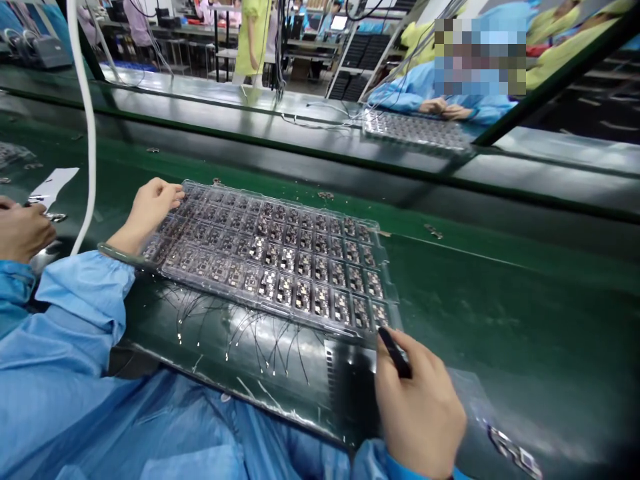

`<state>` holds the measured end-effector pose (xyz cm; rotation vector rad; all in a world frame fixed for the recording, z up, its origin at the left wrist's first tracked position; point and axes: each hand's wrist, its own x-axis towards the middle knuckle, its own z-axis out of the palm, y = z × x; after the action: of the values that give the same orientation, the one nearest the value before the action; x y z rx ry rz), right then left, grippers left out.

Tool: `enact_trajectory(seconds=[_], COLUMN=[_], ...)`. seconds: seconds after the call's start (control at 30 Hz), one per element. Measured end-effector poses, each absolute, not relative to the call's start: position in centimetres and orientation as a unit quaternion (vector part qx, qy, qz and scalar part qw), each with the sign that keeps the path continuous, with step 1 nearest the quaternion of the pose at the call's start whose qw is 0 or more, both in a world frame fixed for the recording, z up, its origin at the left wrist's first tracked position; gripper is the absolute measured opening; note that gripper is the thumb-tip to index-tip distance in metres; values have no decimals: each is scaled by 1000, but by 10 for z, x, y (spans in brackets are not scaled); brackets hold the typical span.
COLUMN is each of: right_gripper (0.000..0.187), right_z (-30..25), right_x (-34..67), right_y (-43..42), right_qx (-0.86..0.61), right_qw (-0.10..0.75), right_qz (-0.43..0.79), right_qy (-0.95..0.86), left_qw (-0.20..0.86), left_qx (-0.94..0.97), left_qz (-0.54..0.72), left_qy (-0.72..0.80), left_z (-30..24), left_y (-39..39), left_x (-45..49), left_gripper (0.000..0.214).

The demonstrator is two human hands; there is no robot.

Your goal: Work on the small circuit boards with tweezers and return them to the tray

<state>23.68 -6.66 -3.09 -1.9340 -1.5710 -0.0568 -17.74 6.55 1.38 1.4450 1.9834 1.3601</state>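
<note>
A clear plastic tray (320, 317) with rows of pockets lies across the bench in front of me. Small circuit boards (303, 293) fill its pockets. At the tray's far left corner, my left hand (150, 210) has its fingers closed on the edge. My right hand (423, 400) is closed around a slim black tool (395, 353) by the near right corner; its exact kind is not clear. Several thin black cables (257, 343) with small pale ends stick out from under the tray's near side.
A dark sheet (353, 387) lies beside my right hand. Small metal parts (515, 453) rest at the lower right, others (434, 231) beyond the tray. A white hose (87, 120) hangs at left, near another person's hand (25, 230). Across the line, a person (450, 87) sits at another tray (415, 130).
</note>
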Motion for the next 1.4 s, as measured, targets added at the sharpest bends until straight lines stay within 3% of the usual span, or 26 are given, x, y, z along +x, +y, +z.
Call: enact_trajectory(seconds=[0.13,0.23,0.33,0.5,0.6,0.77,0.97,1.1,1.4], right_gripper=[33,25,25,45,45,24,35,49,31], right_z=[-29,-23,-16,-5,-1,-2,-9,-13,-9], right_x=[226,213,197,166,155,155,155,156,159], right_y=[-70,-75,-82,-90,-91,-94,-98,-100,-98], right_qx=[-680,-631,-613,-516,-422,-394,-434,-351,-330], right_qw=[364,415,442,415,405,393,377,332,386], right_qz=[-33,27,196,607,738,771,746,802,810], right_qy=[-635,-655,-625,-439,-338,-309,-334,-351,-294], left_qw=[252,354,451,642,702,707,712,727,686], left_qx=[503,519,556,572,595,608,586,580,604], left_qz=[587,627,579,416,316,260,280,279,309], left_qy=[582,461,391,294,231,250,266,238,263], left_z=[24,37,45,47,48,41,30,28,23], left_y=[47,26,-1,-44,-55,-55,-57,-57,-58], left_x=[-160,-139,-113,-72,-56,-51,-54,-54,-53], left_gripper=[20,22,26,42,44,47,48,44,28])
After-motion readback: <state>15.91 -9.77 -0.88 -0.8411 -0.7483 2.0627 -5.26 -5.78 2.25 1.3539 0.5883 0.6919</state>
